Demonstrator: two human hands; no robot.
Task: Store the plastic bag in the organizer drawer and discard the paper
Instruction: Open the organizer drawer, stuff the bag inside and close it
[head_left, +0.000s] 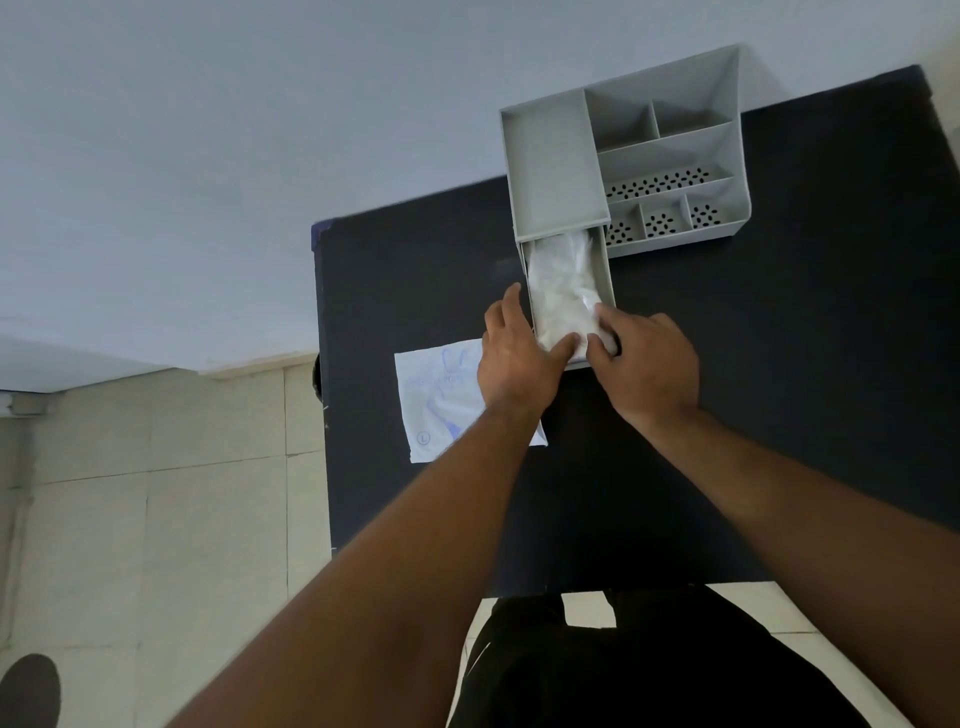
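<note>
Plastic bag (563, 291), crumpled and translucent white, sits inside the pulled-out grey drawer (607, 270) of the grey plastic desk organizer (550, 166), filling it almost from the cabinet mouth to the near end. Both bare hands are right on it, close together at the drawer's front edge. The left hand (514, 358) wraps the drawer's near left corner, its thumb lying over the rim and touching the bag, its fingers spread down the outer left wall. The right hand (647, 358) comes in from the other side, fingers curled and pressing on the bag's near end at the front right corner; whether they actually pinch the plastic or only push on it, I cannot tell. The organizer stands at the far side of the dark, matte tabletop (753, 389), its open compartments to the right of the drawer unit, several with perforated floors. Just left of the hands, and partly under the left forearm, a flat white sheet of paper (441, 400) with faint blue printing lies on the table near its left edge, apart from the drawer. Beyond the table's left edge, pale floor tiles (156, 493) show, and the person's dark trousers (623, 670) show below the near edge.
</note>
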